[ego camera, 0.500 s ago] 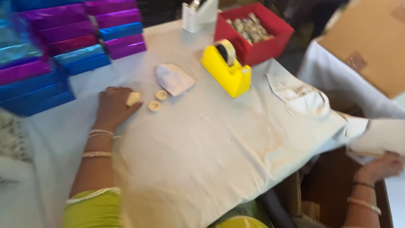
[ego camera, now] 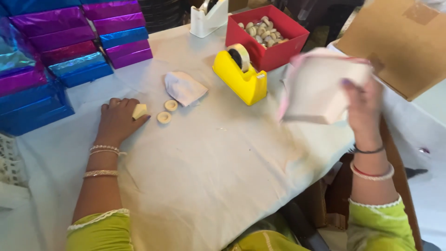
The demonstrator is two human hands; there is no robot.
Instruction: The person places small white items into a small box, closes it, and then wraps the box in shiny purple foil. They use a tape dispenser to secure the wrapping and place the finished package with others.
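Observation:
My left hand [ego camera: 118,120] rests on the white cloth-covered table [ego camera: 209,158], fingers curled around a small cream piece [ego camera: 139,110]. Two small cream tape rings [ego camera: 167,111] lie just right of it, with a folded white pouch [ego camera: 186,87] beyond them. My right hand [ego camera: 364,109] is raised at the table's right edge and grips a white box [ego camera: 320,86] with a pink rim, blurred by motion. A yellow tape dispenser [ego camera: 241,74] stands between the two hands.
Stacks of shiny purple, blue and magenta wrapped boxes [ego camera: 60,51] fill the left. A red box [ego camera: 267,37] with several tape rolls and a white tape dispenser [ego camera: 209,18] sit at the back. A brown cardboard sheet [ego camera: 402,44] lies at the right.
My right hand has risen from low beside the table to above its right edge, bringing up the white box. My left hand has stayed in place.

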